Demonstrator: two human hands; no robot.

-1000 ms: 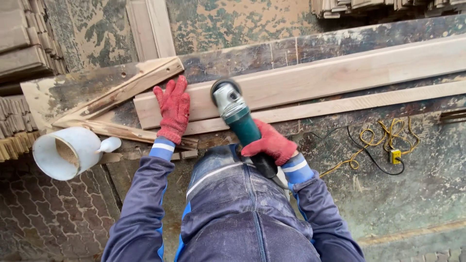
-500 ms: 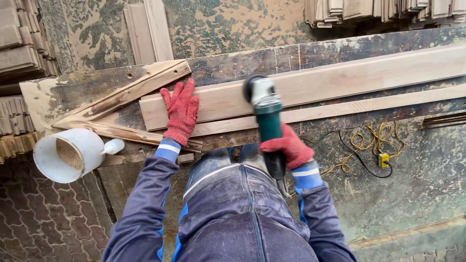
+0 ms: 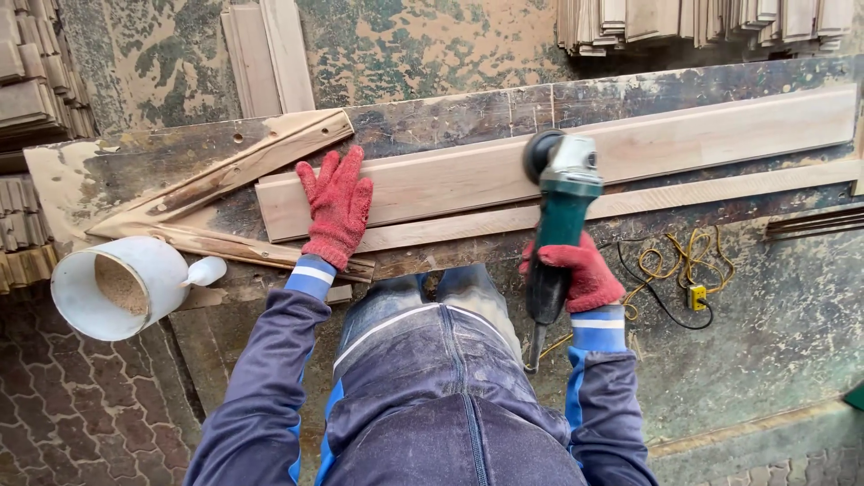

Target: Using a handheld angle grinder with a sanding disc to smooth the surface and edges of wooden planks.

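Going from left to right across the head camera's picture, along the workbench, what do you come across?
White cup holding sawdust → left hand in a red glove, flat on the long pale board → green angle grinder, gripped by the red-gloved right hand → tangled yellow cord on the bench.

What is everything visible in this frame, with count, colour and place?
Angle grinder: one, green body with grey head, on the long plank right of centre.
Long plank: one, pale wood, lying across the workbench.
Thin strip: one, pale wood, just in front of the plank.
Rough offcuts: a few, brown, at the bench's left end.
Jug: one, white, holding sawdust, lower left.
Cable: one tangle, yellow and black, on the floor at right.
Stacked boards: many, pale, top right; more at the left edge.
Left hand: red glove, flat on the plank.
Right hand: red glove, its grip around the grinder's handle.
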